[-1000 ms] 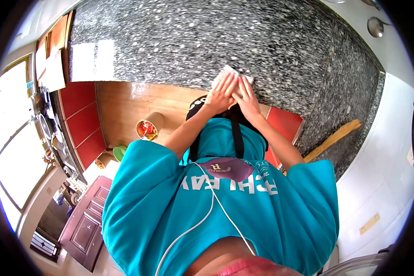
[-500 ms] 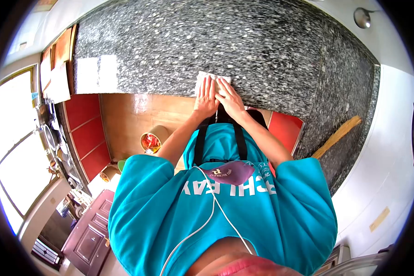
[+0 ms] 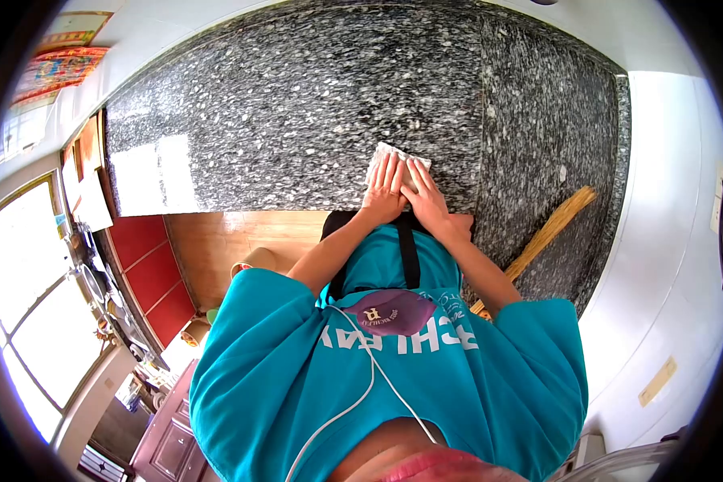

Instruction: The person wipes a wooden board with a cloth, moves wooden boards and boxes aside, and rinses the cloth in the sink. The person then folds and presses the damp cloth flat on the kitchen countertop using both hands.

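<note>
A folded white cloth (image 3: 418, 161) lies on the speckled black-and-white stone countertop (image 3: 297, 120), close to its front edge. My left hand (image 3: 385, 189) rests flat on the cloth's left part, fingers stretched forward over it. Beside it, my right hand (image 3: 427, 197) presses on the cloth's right part with fingers also extended, the two hands nearly touching. Neither hand is wrapped round the cloth; both palms face down. Part of the cloth is hidden under the fingers.
A yellow straw bundle (image 3: 550, 229), like a broom head, lies on the counter's right section. Red cabinet fronts (image 3: 149, 265) stand at left, with a bin (image 3: 257, 259) on the floor. Wooden boards (image 3: 88, 145) lean at the counter's left end. A white wall (image 3: 667, 201) bounds the right.
Both hands and the cloth have moved right along the counter, nearer the seam. My body and view have shifted right too, and the hanging ladle has mostly left the view.
</note>
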Motion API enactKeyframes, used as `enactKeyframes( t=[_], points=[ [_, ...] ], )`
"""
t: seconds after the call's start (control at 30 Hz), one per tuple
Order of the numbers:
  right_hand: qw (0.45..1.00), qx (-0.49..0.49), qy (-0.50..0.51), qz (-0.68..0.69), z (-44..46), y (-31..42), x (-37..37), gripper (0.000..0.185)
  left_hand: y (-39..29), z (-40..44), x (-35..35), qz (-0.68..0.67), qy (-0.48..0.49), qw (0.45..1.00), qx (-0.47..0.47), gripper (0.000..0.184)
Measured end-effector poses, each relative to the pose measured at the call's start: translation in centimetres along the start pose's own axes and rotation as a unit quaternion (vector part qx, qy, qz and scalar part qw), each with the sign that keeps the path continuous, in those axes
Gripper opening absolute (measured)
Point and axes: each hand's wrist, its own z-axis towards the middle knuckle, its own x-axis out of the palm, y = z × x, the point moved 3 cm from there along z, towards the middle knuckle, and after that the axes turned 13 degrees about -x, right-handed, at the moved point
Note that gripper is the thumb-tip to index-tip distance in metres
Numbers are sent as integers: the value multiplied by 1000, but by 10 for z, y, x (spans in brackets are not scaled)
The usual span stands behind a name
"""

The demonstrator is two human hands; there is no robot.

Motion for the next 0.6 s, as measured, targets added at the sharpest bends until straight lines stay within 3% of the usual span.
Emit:
enactKeyframes(
  t=[0.2,0.37,0.4,0.43,0.6],
  points=[
    [1000,-11,-8,-8,41,-50,-17,40,-4,66,-6,-16,0,1000,-5,76],
    [999,-21,-12,-35,97,-116,-28,45,-1,151,-11,-17,-63,998,1,76],
    [999,-10,21,-29,107,-129,-34,54,-2,169,-12,-17,-63,998,-10,76],
    [999,-26,-16,-30,119,-144,-35,43,-1,185,-13,-17,-63,998,-22,76],
    [999,-36,-16,-37,173,-206,-53,41,2,266,-15,-1,-85,996,-30,77]
  ],
)
